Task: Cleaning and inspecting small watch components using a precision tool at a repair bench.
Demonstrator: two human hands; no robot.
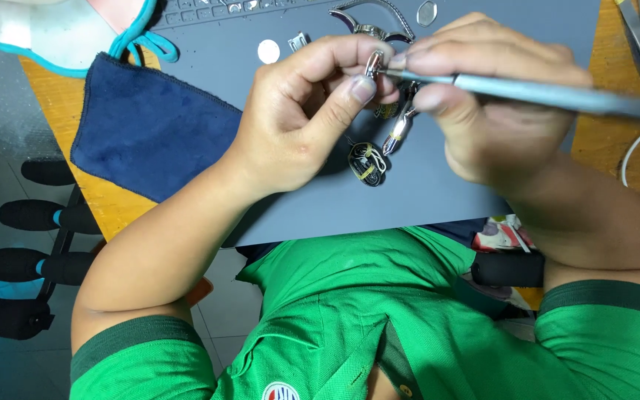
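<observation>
The tool (pixel 557 95) is a smooth, matt grey metal rod. The small clasp (pixel 374 62), pinched at its tip, is shiny polished metal, like the bright parts (pixel 370 28) at 12 o'clock from it. The mat (pixel 438 185) beneath is matt grey, smooth, rubbery-looking. At 9 o'clock lies a dark blue cloth (pixel 150 126), soft and napped. The table (pixel 105 200) looks like smooth orange wood. The shirt (pixel 335 311) is green knit fabric.

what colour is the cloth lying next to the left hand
The cloth is dark navy blue, seen in the head view, left of the left hand.
</observation>
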